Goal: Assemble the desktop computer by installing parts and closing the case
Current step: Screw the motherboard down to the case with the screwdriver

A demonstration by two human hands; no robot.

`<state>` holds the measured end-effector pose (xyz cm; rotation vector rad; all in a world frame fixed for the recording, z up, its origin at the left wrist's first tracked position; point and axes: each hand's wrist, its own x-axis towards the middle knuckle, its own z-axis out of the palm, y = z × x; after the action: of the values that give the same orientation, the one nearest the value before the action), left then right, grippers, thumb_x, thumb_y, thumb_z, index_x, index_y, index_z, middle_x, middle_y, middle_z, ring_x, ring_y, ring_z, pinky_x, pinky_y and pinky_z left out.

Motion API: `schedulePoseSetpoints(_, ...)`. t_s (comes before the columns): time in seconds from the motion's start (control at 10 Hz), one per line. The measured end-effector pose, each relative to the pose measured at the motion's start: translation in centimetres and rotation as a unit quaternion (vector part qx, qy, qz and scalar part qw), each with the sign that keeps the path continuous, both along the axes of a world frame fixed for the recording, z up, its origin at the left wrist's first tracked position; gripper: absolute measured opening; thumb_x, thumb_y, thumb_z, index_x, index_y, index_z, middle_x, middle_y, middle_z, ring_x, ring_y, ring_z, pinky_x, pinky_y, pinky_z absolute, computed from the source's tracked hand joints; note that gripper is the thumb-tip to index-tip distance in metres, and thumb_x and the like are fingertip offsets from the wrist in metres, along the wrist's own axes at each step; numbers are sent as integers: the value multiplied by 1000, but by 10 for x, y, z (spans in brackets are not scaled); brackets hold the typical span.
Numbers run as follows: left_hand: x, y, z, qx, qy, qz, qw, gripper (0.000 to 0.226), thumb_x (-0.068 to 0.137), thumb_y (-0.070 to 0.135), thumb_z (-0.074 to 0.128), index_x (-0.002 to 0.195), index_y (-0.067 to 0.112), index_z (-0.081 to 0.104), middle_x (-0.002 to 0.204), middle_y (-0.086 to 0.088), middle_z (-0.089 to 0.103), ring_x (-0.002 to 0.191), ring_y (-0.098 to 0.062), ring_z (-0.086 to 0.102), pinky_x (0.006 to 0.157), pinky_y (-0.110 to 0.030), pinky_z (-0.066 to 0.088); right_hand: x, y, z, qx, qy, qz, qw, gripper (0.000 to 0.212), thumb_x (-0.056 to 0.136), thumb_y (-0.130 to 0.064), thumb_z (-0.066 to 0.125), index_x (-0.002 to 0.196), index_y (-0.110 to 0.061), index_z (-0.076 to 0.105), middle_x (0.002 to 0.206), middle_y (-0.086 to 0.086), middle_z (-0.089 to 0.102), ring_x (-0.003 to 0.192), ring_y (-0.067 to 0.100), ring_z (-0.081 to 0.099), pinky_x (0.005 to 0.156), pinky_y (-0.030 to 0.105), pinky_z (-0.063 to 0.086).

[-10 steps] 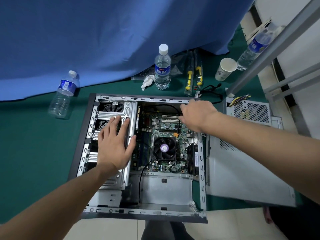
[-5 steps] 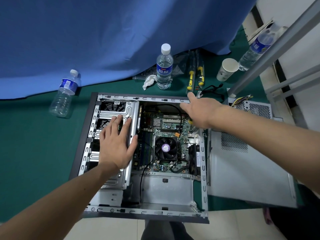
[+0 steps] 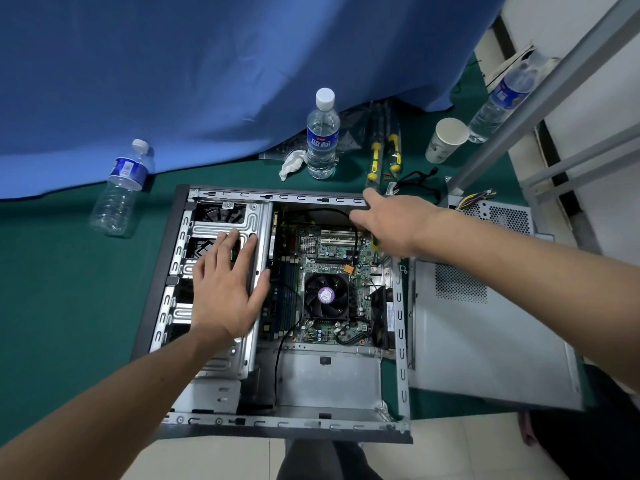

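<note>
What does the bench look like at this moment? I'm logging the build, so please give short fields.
case: open computer case, lying on its side on the green table
left hand: left hand flat on the drive cage
right hand: right hand over the case's far rim, holding a yellow-handled tool
side panel: side panel right of the case
</note>
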<state>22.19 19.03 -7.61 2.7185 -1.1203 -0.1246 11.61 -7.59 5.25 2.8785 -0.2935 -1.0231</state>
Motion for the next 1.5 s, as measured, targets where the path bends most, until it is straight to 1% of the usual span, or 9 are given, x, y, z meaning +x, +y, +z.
schedulePoseSetpoints(0.2,-1,0,1,-5,5,1,1000,62,96,56,28,150,26,35,155,-9,30,144,-28,23,115,-48,18,-8,10,-8,-97,1,48,994,27,104,-15,35,126,-9,49,98,9,54,80,27,56,59,35,46)
schedulePoseSetpoints(0.3,-1,0,1,-5,5,1,1000,62,96,56,28,150,26,35,155,-8,30,144,-28,23,115,-48,18,-3,9,-8,-65,22,-22,997,38,104,-26,39,139,-11,35,137,18,37,87,32,61,57,36,46)
schedulePoseSetpoints(0.4,-1,1,1,-5,5,1,1000,62,96,56,28,150,26,34,155,-9,30,144,-28,23,115,-48,18,1,4,-1,-13,18,-31,999,43,95,-9,47,136,-16,38,130,15,32,74,27,57,50,33,39)
schedulePoseSetpoints(0.7,-1,-1,2,-11,8,1,1000,62,96,56,29,149,25,36,154,-10,31,144,-29,24,114,-50,20,-7,3,-7,-56,-73,-14,996,24,104,-26,37,116,-13,54,82,1,47,70,21,49,53,31,38)
schedulePoseSetpoints(0.9,-1,0,2,-8,7,1,1000,62,96,56,29,149,25,36,155,-9,30,144,-28,24,115,-50,19,-7,0,-10,-42,-28,-31,998,34,104,-29,38,135,-14,40,138,17,35,92,32,59,59,38,45)
schedulePoseSetpoints(1.0,-1,0,2,-8,10,1,1000,62,96,56,28,149,25,36,155,-9,30,144,-28,23,115,-50,19,-5,-2,-5,2,-28,-10,1000,44,94,-7,46,136,-16,38,134,16,35,76,26,55,51,34,40)
schedulePoseSetpoints(1.2,-2,0,3,-9,8,1,1000,62,96,56,28,149,25,36,155,-9,30,144,-28,24,115,-48,18,-5,14,-4,-86,-56,30,994,15,101,-18,43,105,-15,56,77,1,52,65,22,49,50,30,37)
schedulePoseSetpoints(1.3,-1,0,2,-5,8,0,1000,62,97,56,28,149,25,35,156,-8,29,145,-28,23,116,-47,17,0,17,-10,-102,-22,20,994,24,105,-21,39,87,-16,53,103,4,59,58,17,39,53,31,44)
schedulePoseSetpoints(1.5,-1,0,2,-11,6,-1,1000,61,97,57,28,149,25,36,155,-9,30,144,-28,24,115,-48,18,1,7,-7,-25,8,57,998,46,93,1,45,135,-19,45,127,13,36,75,25,51,54,35,41)
